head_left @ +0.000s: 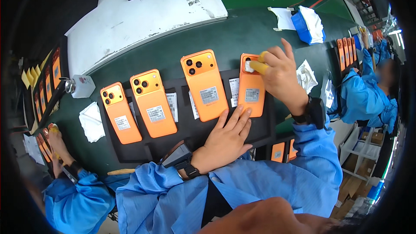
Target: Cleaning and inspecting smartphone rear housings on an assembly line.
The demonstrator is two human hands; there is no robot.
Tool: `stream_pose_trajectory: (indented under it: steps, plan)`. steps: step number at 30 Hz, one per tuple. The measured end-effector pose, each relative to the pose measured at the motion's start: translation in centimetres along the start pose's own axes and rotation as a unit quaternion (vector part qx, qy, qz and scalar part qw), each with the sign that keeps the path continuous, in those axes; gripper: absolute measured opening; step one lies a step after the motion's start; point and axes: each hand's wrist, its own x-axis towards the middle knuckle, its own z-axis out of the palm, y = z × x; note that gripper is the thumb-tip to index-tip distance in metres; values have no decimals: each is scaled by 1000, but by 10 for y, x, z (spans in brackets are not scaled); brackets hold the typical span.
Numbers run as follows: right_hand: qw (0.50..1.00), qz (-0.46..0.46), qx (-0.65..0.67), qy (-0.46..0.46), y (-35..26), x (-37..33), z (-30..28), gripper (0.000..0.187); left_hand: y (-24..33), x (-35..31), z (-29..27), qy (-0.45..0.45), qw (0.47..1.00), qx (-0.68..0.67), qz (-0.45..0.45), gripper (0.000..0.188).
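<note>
Four orange smartphones lie back up in a row on a black tray (pixel 190 138), each with a label on its back. On the camera area of the rightmost smartphone (pixel 252 84), my right hand (pixel 279 71) presses a small white wipe (pixel 248 66), pinched in fingers with yellow finger cots. My left hand (pixel 229 138) lies flat with fingers stretched, its tips at that phone's lower edge. To its left are the second smartphone from the right (pixel 205 80), another smartphone (pixel 152 95) and the leftmost smartphone (pixel 120 112).
White cloths lie at the left (pixel 91 122) and right (pixel 306 77) of the tray. A blue bin (pixel 301 28) with white cloth stands at the back right, a pump bottle (pixel 82 86) at the left. Co-workers in blue sit at the left (pixel 78 199) and right (pixel 364 93).
</note>
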Motion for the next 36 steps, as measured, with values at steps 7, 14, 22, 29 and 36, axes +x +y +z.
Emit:
stream_pose_trajectory:
  steps: [7,14,22,29,36]
  plan:
    - [1000,-13,28,1,-14,17,8,17,3,1,-2,-12,1000,12,-8,63]
    - [998,44,41,10,3,-8,-5,24,4,1,-1,-10,1000,6,-1,62]
    - [999,12,33,8,-7,6,1,15,3,1,-1,-5,1000,3,-7,62]
    - [991,108,59,57,15,-18,-16,20,4,2,-1,-12,1000,-2,-9,62]
    - [992,64,64,86,10,-22,-2,30,2,5,-2,-24,1000,-3,-12,63]
